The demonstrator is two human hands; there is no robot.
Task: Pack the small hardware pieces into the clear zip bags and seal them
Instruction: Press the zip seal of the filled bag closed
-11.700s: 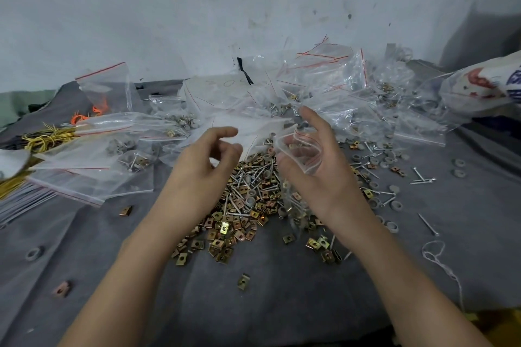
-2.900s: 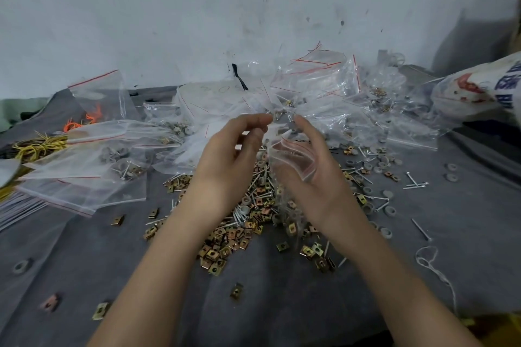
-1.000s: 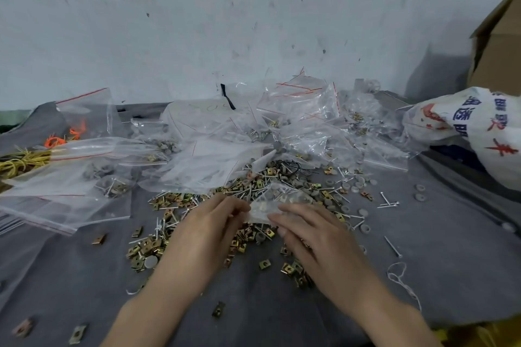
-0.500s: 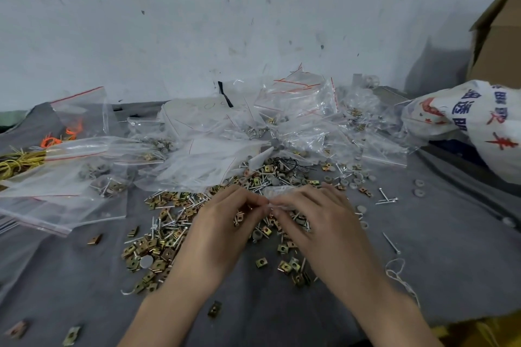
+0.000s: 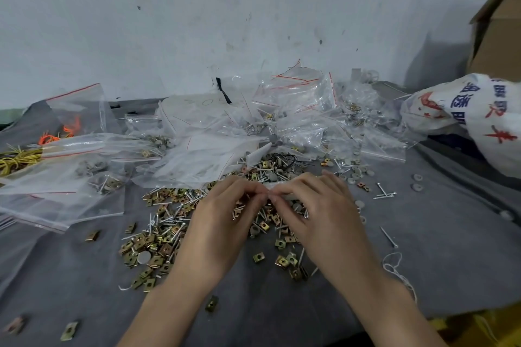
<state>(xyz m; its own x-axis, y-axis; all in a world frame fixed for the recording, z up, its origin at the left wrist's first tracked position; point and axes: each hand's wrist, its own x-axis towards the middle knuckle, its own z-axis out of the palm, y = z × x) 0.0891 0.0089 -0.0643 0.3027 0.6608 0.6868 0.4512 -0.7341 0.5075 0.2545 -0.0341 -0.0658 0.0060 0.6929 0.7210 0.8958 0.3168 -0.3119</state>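
Closer now — left hand (image 5: 222, 222) and right hand (image 5: 320, 214) seemingly pinch zip bag (image 5: 282, 185).

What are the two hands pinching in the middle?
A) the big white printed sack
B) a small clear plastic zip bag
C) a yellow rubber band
B: the left hand and the right hand both pinch the small clear plastic zip bag at their fingertips, above the pile of gold square metal clips.

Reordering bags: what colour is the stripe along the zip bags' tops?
Red stripe, seen in the head view.
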